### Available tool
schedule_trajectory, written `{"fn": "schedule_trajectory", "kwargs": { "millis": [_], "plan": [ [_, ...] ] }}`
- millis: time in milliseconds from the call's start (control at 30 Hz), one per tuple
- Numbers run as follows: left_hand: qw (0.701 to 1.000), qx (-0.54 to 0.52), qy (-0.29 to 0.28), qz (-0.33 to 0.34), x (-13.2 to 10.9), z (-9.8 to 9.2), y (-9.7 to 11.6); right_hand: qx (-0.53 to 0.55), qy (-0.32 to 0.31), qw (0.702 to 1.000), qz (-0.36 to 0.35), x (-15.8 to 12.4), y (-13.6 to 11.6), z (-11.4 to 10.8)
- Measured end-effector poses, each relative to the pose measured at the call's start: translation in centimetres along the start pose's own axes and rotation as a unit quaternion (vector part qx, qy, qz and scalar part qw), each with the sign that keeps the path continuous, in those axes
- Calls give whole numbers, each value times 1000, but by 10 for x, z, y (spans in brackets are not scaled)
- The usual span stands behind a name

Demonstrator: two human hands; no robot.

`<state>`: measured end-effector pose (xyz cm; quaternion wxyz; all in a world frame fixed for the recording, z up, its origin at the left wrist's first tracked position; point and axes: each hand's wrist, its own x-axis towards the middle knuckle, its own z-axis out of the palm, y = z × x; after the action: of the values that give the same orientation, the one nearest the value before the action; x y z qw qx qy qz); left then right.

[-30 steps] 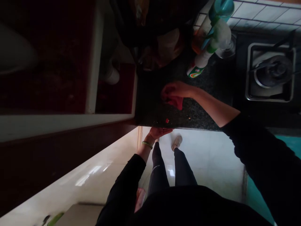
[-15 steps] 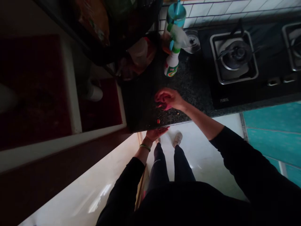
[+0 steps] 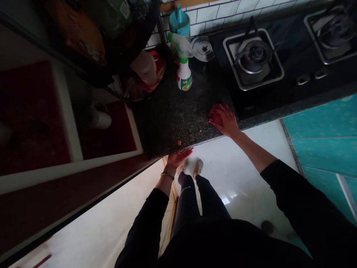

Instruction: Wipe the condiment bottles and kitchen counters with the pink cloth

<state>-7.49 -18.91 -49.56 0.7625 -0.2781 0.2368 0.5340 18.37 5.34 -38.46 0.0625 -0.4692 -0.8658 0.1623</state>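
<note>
My right hand (image 3: 228, 122) presses a red cloth (image 3: 218, 114) onto the dark speckled countertop (image 3: 167, 119), beside the gas hob. Just under the counter's front edge, my left hand (image 3: 180, 157) is held palm up with its fingers stretched out, and a green bangle (image 3: 167, 175) circles that wrist. Above the left hand, small crumbs and a red scrap (image 3: 179, 142) lie near the edge. One more light crumb (image 3: 200, 130) sits between the scrap and the cloth.
A spray bottle (image 3: 184, 74) stands at the back, before a teal-topped container (image 3: 180, 24) and a round metal lid (image 3: 203, 48). The gas hob (image 3: 253, 59) fills the right. Left are a dark rack with bags and red-lined shelves (image 3: 108, 123).
My right hand has moved right along the counter with the cloth, from above the crumbs to near the hob, and is now down on the surface. My left hand stays under the edge.
</note>
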Motion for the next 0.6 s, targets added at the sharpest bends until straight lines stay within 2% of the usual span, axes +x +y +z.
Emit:
{"fn": "schedule_trajectory", "kwargs": {
  "millis": [100, 167, 300, 433, 500, 600],
  "plan": [
    [1000, 13, 7, -13, 0, 0, 1, 38, 73, 996, 46, 6, 1, 12],
    [999, 19, 3, -31, 0, 0, 3, 60, 112, 988, 83, 2, -16, 28],
    [997, 39, -10, -73, 1, 0, 10, 125, 121, 982, 77, -16, -79, 65],
    [993, 63, -22, -99, 1, 2, 16, 173, 132, 973, 71, -32, -137, 88],
    [993, 74, -29, -91, 2, 3, 17, 194, 128, 970, 72, -39, -161, 97],
    [995, 83, -24, -45, 3, 5, 17, 237, 117, 962, 70, -52, -196, 107]
  ]
}}
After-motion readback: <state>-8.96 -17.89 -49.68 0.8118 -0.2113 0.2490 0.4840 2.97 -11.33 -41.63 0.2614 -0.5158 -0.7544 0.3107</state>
